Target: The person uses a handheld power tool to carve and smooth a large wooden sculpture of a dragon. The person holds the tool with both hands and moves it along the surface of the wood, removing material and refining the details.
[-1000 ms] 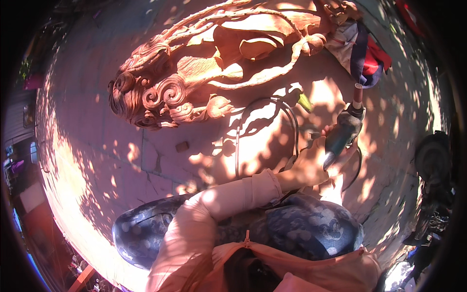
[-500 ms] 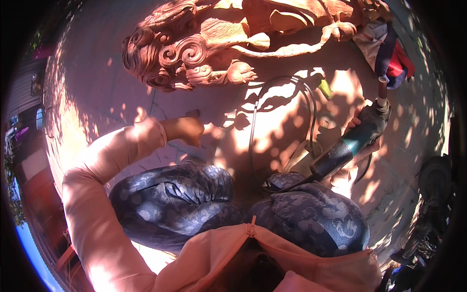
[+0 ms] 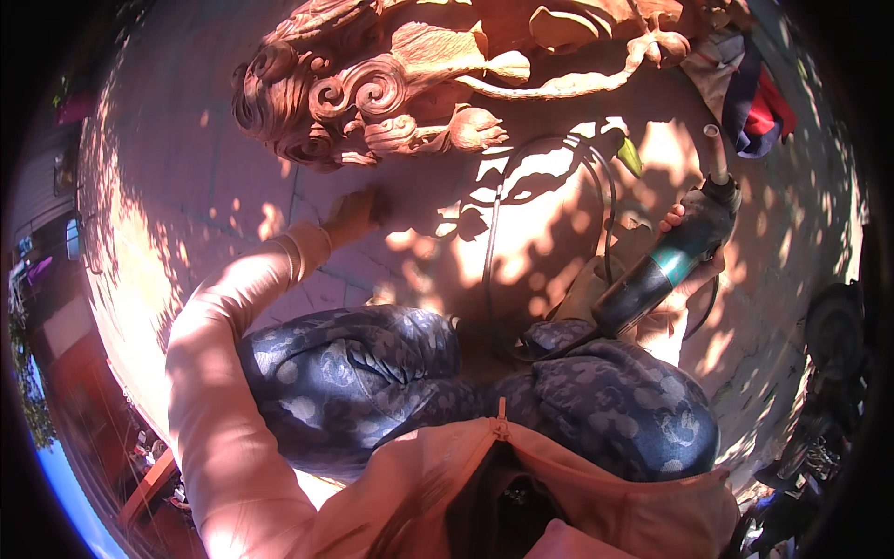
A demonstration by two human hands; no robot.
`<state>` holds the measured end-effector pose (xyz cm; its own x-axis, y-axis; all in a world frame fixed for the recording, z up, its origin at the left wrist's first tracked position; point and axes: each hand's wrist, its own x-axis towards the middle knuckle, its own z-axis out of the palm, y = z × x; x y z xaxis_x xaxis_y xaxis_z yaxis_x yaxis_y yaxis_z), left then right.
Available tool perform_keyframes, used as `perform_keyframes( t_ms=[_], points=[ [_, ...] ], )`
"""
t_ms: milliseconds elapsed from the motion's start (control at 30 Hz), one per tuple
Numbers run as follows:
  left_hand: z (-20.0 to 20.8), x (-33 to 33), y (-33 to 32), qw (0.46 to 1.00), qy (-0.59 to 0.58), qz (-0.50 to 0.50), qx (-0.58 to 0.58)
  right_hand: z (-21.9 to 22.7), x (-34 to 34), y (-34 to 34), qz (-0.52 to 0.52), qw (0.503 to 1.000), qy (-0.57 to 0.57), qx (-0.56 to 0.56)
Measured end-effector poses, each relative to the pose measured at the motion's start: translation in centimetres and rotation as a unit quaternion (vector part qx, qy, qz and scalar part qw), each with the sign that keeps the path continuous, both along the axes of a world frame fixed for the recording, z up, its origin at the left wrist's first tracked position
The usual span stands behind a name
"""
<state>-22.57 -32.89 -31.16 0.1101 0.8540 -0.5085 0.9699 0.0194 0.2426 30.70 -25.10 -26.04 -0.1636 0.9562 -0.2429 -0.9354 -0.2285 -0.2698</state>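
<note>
My right hand (image 3: 706, 266) grips a corded angle grinder (image 3: 656, 273), black with a teal band, over my right knee. A pale tubular piece (image 3: 715, 158) sticks out from its head, pointing away from me. My left hand (image 3: 352, 214) hangs in shade over the paving, just short of a carved wooden sculpture (image 3: 377, 88), apart from it. Its fingers are too dark and turned away to make out. Scrolls, curls and a bud-like knob show on the near end of the carving, which lies across the top of the view.
The grinder's black cable (image 3: 491, 270) loops over the ground between my knees and the carving. A red, navy and pale cloth (image 3: 754, 107) lies at the far right. A green leaf-like piece (image 3: 629, 156) rests near the cable. Dark clutter (image 3: 819, 410) lines the right edge.
My left hand has moved slightly away from me, closer to the carving. The grinder has shifted slightly left and its tip has tilted leftward, still in my right hand.
</note>
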Motion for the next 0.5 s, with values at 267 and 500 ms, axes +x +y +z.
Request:
perform_keyframes(
  t_ms=[267,500],
  points=[
    [7.5,13.1,5.5,0.916,-0.293,0.066,-0.265,2.4,-1.6,0.4,-0.014,0.989,-0.134,-0.064],
    [15.5,26.8,13.5,0.851,-0.491,-0.012,-0.186,1.6,-3.7,1.2,0.0,0.996,-0.042,-0.083]
  ],
)
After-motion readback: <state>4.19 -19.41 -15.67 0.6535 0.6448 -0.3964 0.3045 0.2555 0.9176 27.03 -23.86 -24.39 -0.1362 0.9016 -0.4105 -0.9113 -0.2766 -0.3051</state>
